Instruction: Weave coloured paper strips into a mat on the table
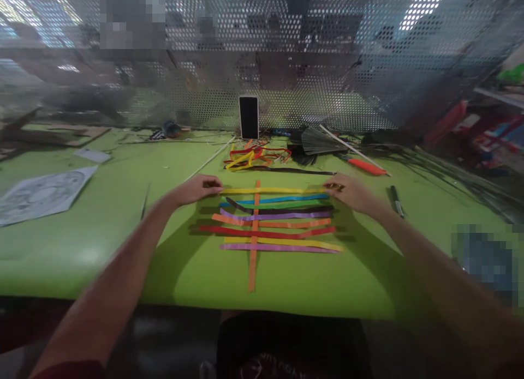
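Note:
My left hand (203, 188) pinches the left end of a yellow strip (282, 191), and my right hand (342, 190) pinches its right end. The strip is stretched level across the top part of an upright orange strip (252, 267). Below it, several coloured strips lie crosswise over or under the orange one: blue, green, black, purple, orange, a red strip (229, 231), another yellow one and a pink strip (295, 249) nearest me. The black strip's left end angles upward.
Behind the strips lie a tangle of coloured strips (249, 156), a phone (249, 118) standing upright, and an orange-handled tool (366, 167). A marker (396, 200) is at the right. Printed paper (49, 193) lies at the left. A perforated screen (254, 68) stands behind the table (311, 286).

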`<action>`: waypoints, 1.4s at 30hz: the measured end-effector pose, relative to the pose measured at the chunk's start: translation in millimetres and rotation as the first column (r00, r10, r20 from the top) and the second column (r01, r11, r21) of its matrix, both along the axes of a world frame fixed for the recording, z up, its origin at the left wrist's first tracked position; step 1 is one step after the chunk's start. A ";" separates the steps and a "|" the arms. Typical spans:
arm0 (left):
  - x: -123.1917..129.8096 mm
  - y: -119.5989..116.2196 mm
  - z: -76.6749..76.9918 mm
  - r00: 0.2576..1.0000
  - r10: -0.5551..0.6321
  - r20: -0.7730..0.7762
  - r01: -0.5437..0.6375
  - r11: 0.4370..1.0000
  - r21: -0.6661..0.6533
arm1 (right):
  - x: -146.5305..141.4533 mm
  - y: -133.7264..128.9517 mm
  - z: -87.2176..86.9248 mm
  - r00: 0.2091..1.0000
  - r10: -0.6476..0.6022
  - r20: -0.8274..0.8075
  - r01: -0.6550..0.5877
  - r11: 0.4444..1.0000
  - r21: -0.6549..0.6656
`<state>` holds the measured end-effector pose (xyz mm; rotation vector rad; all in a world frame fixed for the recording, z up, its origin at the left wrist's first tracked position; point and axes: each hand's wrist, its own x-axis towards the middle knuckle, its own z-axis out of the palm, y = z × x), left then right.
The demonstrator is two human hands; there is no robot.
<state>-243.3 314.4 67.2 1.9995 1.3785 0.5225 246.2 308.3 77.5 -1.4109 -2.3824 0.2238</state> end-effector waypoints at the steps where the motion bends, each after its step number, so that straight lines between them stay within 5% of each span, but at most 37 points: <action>1: 0.3 0.9 -1.5 1.000 0.017 0.008 -0.017 1.000 0.000 | -0.9 -0.4 -2.9 1.000 0.003 -0.016 -0.003 1.000 -0.003; 15: 20.9 2.2 -13.3 0.993 0.108 0.045 -0.112 0.990 0.081 | 10.2 7.5 -13.6 0.985 -0.095 -0.146 0.109 0.990 0.089; 20: 14.6 -1.4 -10.6 0.985 0.171 0.034 -0.174 0.971 0.163 | 26.6 1.5 4.9 0.954 -0.211 -0.215 0.251 0.951 0.181; 25: 0.5 -6.2 -4.5 0.948 0.309 0.080 -0.319 0.912 0.259 | 54.4 -0.6 22.6 0.874 -0.421 -0.241 0.474 0.847 0.241; 29: -7.7 -8.1 0.4 0.899 0.403 0.172 -0.436 0.865 0.250 | 53.9 5.6 36.4 0.903 -0.381 -0.200 0.418 0.887 0.194; 33: -9.4 -9.6 1.9 0.867 0.430 0.251 -0.478 0.860 0.180 | 15.2 31.8 63.7 0.980 -0.186 -0.069 0.191 0.978 0.082; 37: -10.0 -10.9 2.9 0.842 0.429 0.327 -0.493 0.859 0.141 | -68.5 72.1 84.0 0.993 0.073 0.090 -0.071 0.997 -0.031; 42: -15.2 -11.4 6.2 0.795 0.443 0.415 -0.536 0.833 0.137 | -199.5 98.3 67.1 0.926 0.262 0.271 -0.252 0.965 -0.072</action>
